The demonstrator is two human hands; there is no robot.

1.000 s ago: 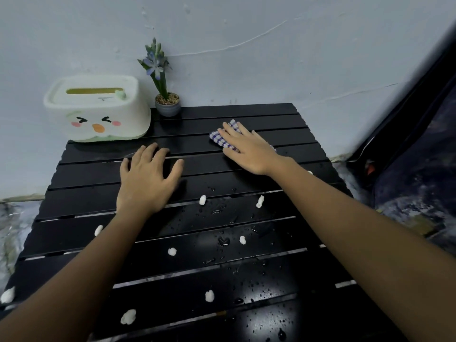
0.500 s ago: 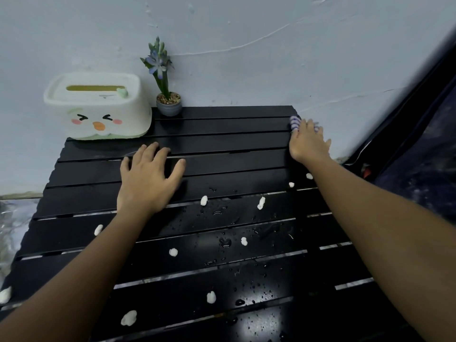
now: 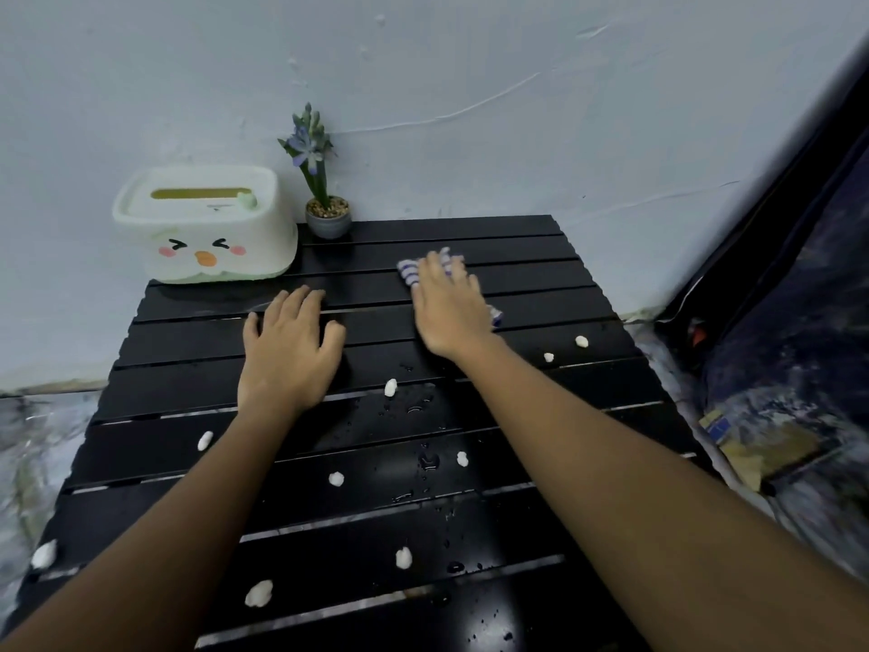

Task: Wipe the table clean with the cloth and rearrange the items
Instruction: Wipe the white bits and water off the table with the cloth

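Observation:
The black slatted table [image 3: 517, 237] carries water drops and several small white crumbs [image 3: 390, 387] across its middle and front. My right hand [image 3: 449, 312] presses flat on a blue-and-white checked cloth [image 3: 410, 271] at the back middle of the table; most of the cloth is hidden under the palm. My left hand [image 3: 289, 350] lies flat on the slats to the left, fingers apart, holding nothing. A white tissue box with a face [image 3: 204, 228] stands at the back left corner, with a small potted flower [image 3: 324, 214] right beside it.
A pale wall runs close behind the table. Dark fabric and clutter [image 3: 790, 369] lie to the right of the table's right edge. Mottled floor [image 3: 28, 444] shows to the left.
My right hand slid the cloth out to the table's back right edge, then back left to the back middle. My left hand stayed in place.

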